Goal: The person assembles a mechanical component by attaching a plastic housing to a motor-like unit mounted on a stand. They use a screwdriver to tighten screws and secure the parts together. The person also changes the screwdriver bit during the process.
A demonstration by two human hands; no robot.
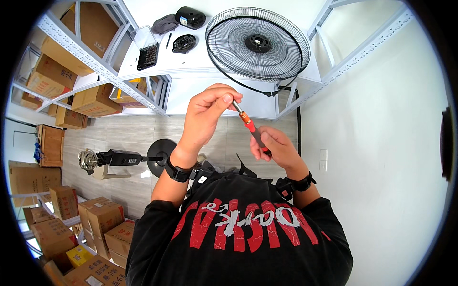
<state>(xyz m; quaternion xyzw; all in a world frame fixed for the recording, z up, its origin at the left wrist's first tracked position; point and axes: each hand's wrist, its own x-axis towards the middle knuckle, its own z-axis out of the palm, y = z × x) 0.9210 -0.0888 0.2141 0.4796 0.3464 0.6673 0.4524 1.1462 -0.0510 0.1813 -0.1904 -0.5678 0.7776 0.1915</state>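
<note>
Between my hands, in front of my chest, is a screwdriver [250, 125] with a red and grey handle, an orange collar and a silver shaft. My right hand [274, 147] is wrapped round the handle. The fingers of my left hand [210, 109] pinch the tip end of the shaft; whether a bit sits there is hidden by the fingertips. Beyond them, a black fan grille [257, 45] lies on the white shelf [217, 97]. To its left are a screwdriver bit case [148, 56] with its clear lid raised, a round black part [184, 43] and a thin black stick [169, 41].
A black fan motor housing [190, 17] and a grey pouch [165, 24] sit at the shelf's back left. On the floor to my left stands a fan stand [125, 158] with a round black base [161, 157]. Cardboard boxes [100, 217] fill the left side; a white wall [372, 157] rises at right.
</note>
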